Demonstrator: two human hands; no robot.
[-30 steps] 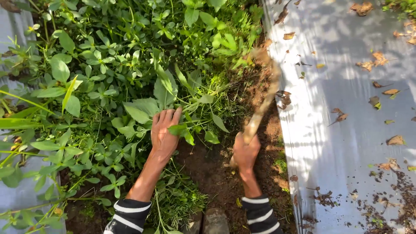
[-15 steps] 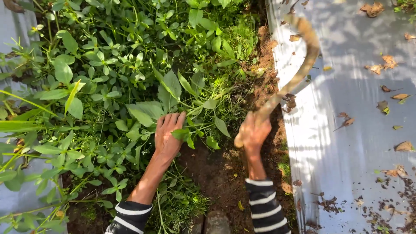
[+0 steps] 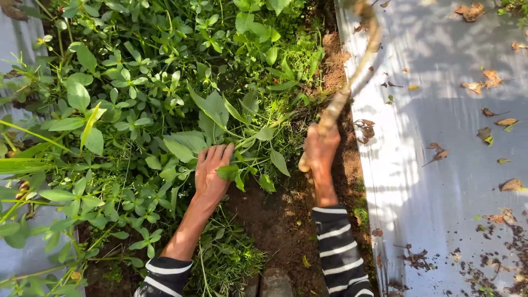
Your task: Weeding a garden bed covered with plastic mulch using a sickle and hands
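Note:
My left hand (image 3: 211, 171) lies flat with fingers spread on a broad-leaved green weed (image 3: 220, 124), pressing its leaves aside. My right hand (image 3: 320, 151) is closed around the wooden handle of a curved sickle-like tool (image 3: 352, 77), raised above the soil; its far end blurs at the top edge. Bare brown soil (image 3: 278, 217) shows between my two forearms. Both sleeves are black with white stripes.
Dense low green weeds (image 3: 126, 110) cover the bed to the left and ahead. Silver plastic mulch sheet (image 3: 451, 154) with dry leaves and soil crumbs lies on the right; another strip (image 3: 16, 44) runs along the left edge. A stone (image 3: 275, 283) sits at the bottom.
My right hand has swung the tool upward from near the soil. My left hand has stayed on the broad-leaved weed.

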